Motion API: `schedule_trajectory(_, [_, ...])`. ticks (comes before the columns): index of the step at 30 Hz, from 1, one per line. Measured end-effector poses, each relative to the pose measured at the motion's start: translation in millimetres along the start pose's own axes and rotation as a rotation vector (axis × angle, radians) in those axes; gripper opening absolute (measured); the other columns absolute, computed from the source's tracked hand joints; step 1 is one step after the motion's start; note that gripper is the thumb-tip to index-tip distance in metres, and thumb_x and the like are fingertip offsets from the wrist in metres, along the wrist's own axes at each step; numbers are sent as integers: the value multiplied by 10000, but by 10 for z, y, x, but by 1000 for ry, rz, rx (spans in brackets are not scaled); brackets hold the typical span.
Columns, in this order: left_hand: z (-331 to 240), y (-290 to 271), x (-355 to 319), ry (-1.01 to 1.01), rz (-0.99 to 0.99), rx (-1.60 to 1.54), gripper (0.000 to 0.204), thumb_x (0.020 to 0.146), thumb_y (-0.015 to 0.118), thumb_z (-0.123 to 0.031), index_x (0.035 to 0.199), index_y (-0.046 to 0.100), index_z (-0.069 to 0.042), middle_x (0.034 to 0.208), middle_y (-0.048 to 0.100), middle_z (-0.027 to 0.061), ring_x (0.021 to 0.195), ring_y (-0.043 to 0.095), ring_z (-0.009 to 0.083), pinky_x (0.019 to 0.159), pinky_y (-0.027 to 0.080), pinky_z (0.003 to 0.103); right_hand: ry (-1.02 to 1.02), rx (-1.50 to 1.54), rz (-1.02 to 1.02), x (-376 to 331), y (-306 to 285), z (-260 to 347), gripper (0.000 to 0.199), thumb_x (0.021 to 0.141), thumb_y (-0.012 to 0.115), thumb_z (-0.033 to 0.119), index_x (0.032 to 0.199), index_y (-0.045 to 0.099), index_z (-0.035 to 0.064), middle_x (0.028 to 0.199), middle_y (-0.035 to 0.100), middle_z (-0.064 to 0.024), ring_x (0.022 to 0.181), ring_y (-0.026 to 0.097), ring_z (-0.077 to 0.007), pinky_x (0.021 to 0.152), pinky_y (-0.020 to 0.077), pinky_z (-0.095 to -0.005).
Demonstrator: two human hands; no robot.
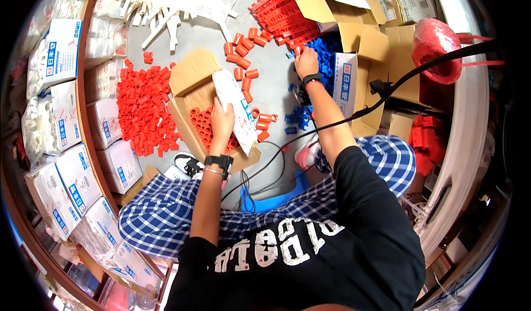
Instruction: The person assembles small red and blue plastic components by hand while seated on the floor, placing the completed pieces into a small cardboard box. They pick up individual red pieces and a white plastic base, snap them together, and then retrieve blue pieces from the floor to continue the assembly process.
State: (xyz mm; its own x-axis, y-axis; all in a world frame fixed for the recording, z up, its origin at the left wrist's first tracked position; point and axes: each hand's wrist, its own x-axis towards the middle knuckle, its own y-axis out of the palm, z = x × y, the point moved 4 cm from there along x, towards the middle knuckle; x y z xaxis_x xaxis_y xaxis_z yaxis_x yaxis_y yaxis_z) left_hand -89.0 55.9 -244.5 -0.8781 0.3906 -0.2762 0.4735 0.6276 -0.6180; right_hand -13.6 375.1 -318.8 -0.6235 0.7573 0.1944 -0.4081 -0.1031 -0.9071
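My left hand point(223, 122) is at the raised white-faced flap point(237, 112) of an opened cardboard box point(194, 74), its fingers closed at the flap's edge. Inside the box, red pipe couplings point(200, 122) stand on end in rows, partly hidden by that hand and wrist. Farther off to the right, my right hand point(306, 63) has its fingers closed round a red coupling point(298, 50). Blue plastic fittings point(326, 53) lie just right of it. More loose red couplings point(241, 50) are scattered on the grey floor between my hands.
A heap of red couplings point(144, 109) lies left of the box. Red clip strips point(282, 15) and white plastic parts point(171, 4) are at the far side. Opened cartons point(368, 98) stand right, packed shelves point(91, 161) left. A black cable point(332, 124) crosses before my right arm.
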Motion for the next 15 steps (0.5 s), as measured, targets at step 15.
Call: schedule_trajectory(15, [7, 10, -57, -132, 25, 0, 381, 867, 448, -254, 1138, 487, 10, 1045, 582, 285, 973, 541, 457, 849, 415, 496, 133, -140, 275, 199, 192, 69, 442, 747, 656, 306, 1052, 436, 74, 981, 499, -173, 877, 613, -321, 656, 524, -457])
